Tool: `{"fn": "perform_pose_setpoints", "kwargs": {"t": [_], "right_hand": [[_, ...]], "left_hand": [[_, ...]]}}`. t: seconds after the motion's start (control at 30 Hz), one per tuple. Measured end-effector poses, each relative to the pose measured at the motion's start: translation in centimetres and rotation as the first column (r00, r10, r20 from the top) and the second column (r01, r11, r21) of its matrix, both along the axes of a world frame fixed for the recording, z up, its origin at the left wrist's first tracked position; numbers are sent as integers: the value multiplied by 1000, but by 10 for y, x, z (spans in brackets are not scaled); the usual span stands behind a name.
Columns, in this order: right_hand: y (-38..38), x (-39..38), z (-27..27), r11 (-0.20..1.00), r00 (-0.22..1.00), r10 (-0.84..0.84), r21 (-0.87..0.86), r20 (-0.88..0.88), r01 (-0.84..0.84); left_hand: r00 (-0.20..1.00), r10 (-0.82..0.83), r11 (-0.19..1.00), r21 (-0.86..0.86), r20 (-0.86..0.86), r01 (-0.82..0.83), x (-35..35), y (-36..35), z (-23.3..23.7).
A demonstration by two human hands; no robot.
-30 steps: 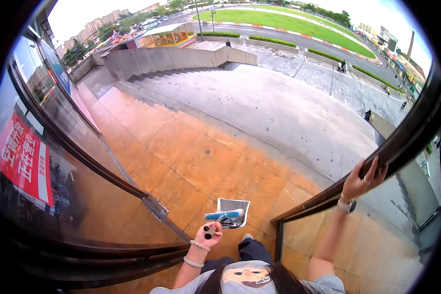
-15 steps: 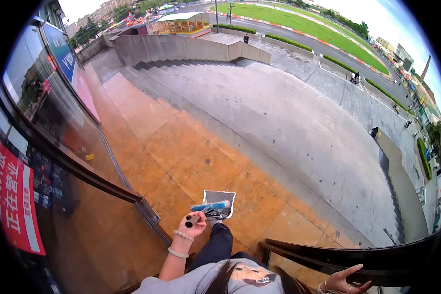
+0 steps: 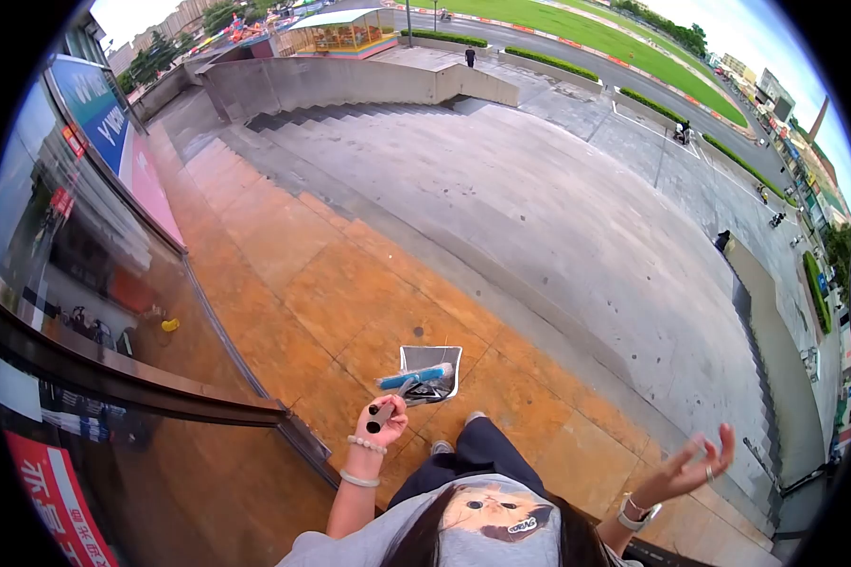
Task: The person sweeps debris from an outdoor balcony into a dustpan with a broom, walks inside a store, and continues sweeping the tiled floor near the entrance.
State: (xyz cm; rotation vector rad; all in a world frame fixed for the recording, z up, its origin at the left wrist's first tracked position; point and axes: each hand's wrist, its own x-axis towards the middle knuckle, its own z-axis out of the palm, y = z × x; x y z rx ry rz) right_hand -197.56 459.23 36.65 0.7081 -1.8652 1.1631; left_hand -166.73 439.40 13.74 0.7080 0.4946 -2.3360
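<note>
My left hand (image 3: 388, 422), with a beaded bracelet and a bangle on its wrist, is closed around two handles whose round dark ends point up at me. Below it hang a long-handled dustpan (image 3: 456, 361) with a pale rim and a broom (image 3: 414, 378) with a blue head, which lies across the pan's mouth. What is inside the pan is hard to make out. Off to the right, my right hand (image 3: 686, 470) is raised with fingers spread and nothing in it, a ring on one finger and a watch at the wrist. A dark door edge (image 3: 667, 556) shows below that arm.
Orange-brown tiles (image 3: 350, 293) form the landing underfoot. Broad grey steps (image 3: 539, 227) descend ahead and to the right. Glass doors (image 3: 189, 444) with dark frames and signs line the left. A concrete wall (image 3: 331, 87) borders the far stairs; a person (image 3: 470, 58) is beyond it.
My right hand has left the dark door and lifted, fingers spread. The door has dropped mostly out of view. My feet have stepped forward; the left hand still carries the broom and dustpan.
</note>
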Motion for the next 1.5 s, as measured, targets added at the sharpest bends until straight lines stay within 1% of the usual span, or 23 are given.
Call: {"fn": "perform_pose_setpoints", "kwargs": {"t": [0.13,0.3,0.37,0.4,0.43,0.47,0.5,0.57,0.6,0.67,0.7,0.77,0.9,0.97,1.0,1.03,1.07,1.1,1.13,1.17,1.23,1.3,1.5], "right_hand": [[-124,3,-21,884,882,333,215,335,-415],[-264,9,-59,664,706,547,280,450,-693],[-314,21,-69,385,358,541,154,761,-910],[-339,29,-79,349,329,557,144,762,-926],[-363,37,-91,145,101,513,30,852,-989],[-385,48,-101,-50,-118,406,-107,906,-993],[-408,64,-109,-79,-137,396,-115,908,-990],[-448,98,-122,-318,-502,20,-470,865,-823],[-465,116,-127,-341,-499,-2,-470,867,-814],[-503,149,-137,-311,-443,-500,-632,744,-710],[-522,167,-145,-339,-424,-508,-627,750,-702],[-559,205,-165,-75,-418,-827,-811,375,-581],[-629,273,-185,-76,-348,-846,-738,404,-671],[-663,303,-183,-104,-303,-863,-728,405,-677],[-676,315,-178,-77,-328,-843,-699,427,-711],[-696,330,-173,-59,-349,-820,-674,453,-737],[-718,340,-170,-31,-372,-823,-687,430,-726],[-737,348,-168,4,-389,-831,-695,398,-719],[-757,360,-165,124,-494,-802,-715,335,-688],[-776,368,-173,83,-443,-836,-723,324,-686],[-819,380,-187,397,-649,-755,-722,94,-567],[-857,398,-191,532,-714,-698,-698,-42,-479],[-1005,458,-201,508,-672,-740,-691,-44,-514]], "left_hand": [[997,63,997,38,-54,-61,17,-44,2],[990,136,991,5,-35,-136,29,-108,-7],[975,219,976,1,36,-219,21,-133,12],[970,237,972,-6,47,-237,21,-147,18],[967,250,968,-18,56,-249,21,-164,22],[958,281,960,-21,65,-280,24,-178,22],[954,291,956,-51,71,-288,29,-190,21],[941,329,943,-72,76,-324,38,-212,20],[935,348,935,-91,61,-342,44,-223,20],[921,388,920,-83,33,-384,54,-248,20],[908,418,906,-89,26,-415,60,-262,17],[909,389,909,-224,152,-352,73,-293,7],[890,427,888,-256,158,-381,106,-363,-36],[931,311,941,-196,189,-275,130,-404,-33],[922,341,926,-234,184,-296,140,-421,-71],[903,370,910,-279,219,-305,151,-442,-51],[938,323,888,-383,124,-255,162,-461,-46],[855,371,908,-333,363,-252,164,-484,-23],[855,440,885,-296,275,-360,165,-509,-63],[870,402,867,-425,286,-261,178,-528,-48],[816,454,887,-266,359,-376,186,-569,-30],[782,472,880,-274,408,-388,204,-610,-11],[755,538,841,-299,374,-451,261,-752,-61]]}}
